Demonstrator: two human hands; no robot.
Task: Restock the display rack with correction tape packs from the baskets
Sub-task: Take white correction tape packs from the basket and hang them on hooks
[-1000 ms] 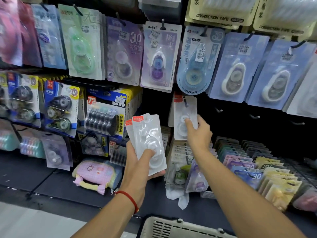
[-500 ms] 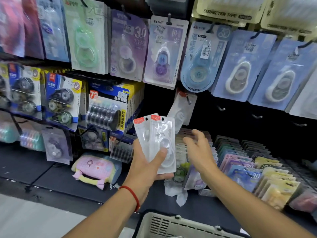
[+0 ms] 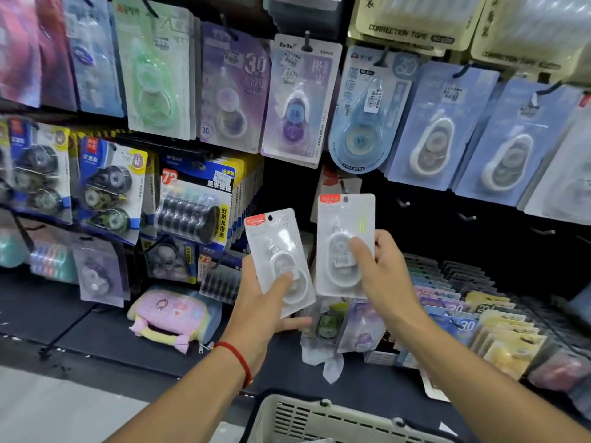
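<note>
Head view. A white correction tape pack (image 3: 344, 244) is pinched in the right hand (image 3: 382, 273), thumb across the blister and fingers curled behind the card; it is held upright in front of the display rack (image 3: 415, 238), just below a matching red-topped pack (image 3: 332, 183) that hangs on a peg. The held pack is not yet on a hook. A second white pack (image 3: 279, 262) is gripped in the left hand (image 3: 265, 310), thumb pressed on the blister and fingers wrapped beneath; whether more packs lie behind it cannot be told. A red cord (image 3: 238, 362) is worn on the left wrist.

Progress is judged as partial. At least one pack of this kind is seen hung, two are in the hands, and several bare pegs (image 3: 467, 216) are seen to the right of the hung pack. The rim of a grey basket (image 3: 319, 417) is visible at the lower edge; its contents are out of view, so the remaining stock cannot be assessed.

Legible writing: "CORRECTION TAPE" is read on the cream cards (image 3: 398, 28) at top right. "BoBo" is printed at the head of a lilac pack (image 3: 299, 100). A large "30" is noted on the purple pack (image 3: 235, 87) beside it. "72" is shown on the blue-and-yellow refill pack (image 3: 196, 206). "NO." followed by an unreadable figure appears on the pale blue drop-shaped pack (image 3: 367, 113). The red header tabs and price sticker on the held packs are too small to be read.
</note>
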